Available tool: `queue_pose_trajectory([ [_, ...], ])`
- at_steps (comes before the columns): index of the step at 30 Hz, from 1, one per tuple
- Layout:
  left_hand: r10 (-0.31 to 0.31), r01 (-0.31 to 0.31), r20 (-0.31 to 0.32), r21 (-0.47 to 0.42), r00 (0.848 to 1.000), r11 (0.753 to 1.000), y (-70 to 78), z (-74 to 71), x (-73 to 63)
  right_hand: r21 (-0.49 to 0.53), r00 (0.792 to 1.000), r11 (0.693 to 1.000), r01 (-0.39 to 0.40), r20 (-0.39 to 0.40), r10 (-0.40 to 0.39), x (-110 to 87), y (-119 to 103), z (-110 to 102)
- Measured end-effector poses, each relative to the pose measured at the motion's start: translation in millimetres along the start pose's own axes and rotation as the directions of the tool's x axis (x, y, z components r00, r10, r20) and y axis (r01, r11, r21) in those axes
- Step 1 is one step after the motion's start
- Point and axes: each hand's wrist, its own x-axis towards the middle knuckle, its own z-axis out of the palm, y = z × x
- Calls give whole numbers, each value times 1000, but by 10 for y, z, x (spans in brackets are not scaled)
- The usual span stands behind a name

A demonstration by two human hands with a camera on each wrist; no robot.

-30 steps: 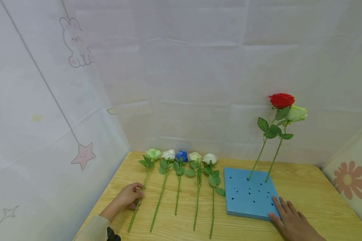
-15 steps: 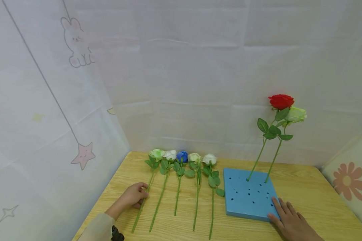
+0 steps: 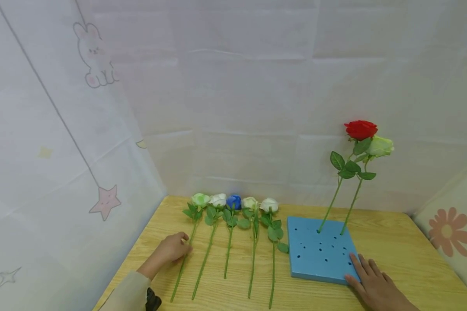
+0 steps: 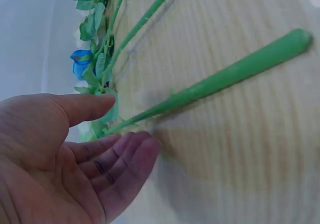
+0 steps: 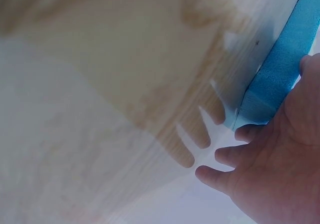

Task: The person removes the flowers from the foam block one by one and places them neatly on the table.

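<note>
Has L hand (image 3: 172,249) by green-rose stem (image 4: 225,79), 7 o'clk, thumb apart from fingers. Rests R hand (image 3: 375,283) on blue block (image 3: 313,255), 4 o'clk, fingers spread.

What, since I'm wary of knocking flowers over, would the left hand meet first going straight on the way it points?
Most likely the leftmost rose's stem, which lies close by the left hand; depth is unclear, so I can't tell whether they touch.

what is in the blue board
The red rose and upright green rose stand in the blue board. Their lower ends are hidden inside it, so how deep they go cannot be seen. The right hand covers part of its near right corner.
</note>
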Motion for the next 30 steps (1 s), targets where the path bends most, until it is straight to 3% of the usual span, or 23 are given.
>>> queue_pose_trajectory([
  [2, 25, -23, -18, 104, 1000, 994, 52, -23, 33, -3, 1000, 1000, -3, 1, 3, 0, 6, 7],
  [5, 33, -32, -7, 139, 999, 990, 144, -46, 89, -6, 1000, 1000, -4, 6, 4, 2, 18, 18],
  [11, 89, -91, 23, 114, 996, 989, 404, -20, 202, -5, 1000, 1000, -6, 3, 6, -29, -1, 1],
  [17, 159, -161, 31, 83, 987, 983, 708, 134, 308, -28, 999, 999, 15, -33, -16, -47, -13, -21],
  [25, 274, -275, 57, 10, 960, 961, 1236, 376, 397, -48, 998, 998, 29, -58, -32, -50, -33, -9],
  [30, 327, -327, 57, -21, 943, 945, 1462, 531, 496, -34, 998, 999, 29, -52, -30, -52, -64, -19],
])
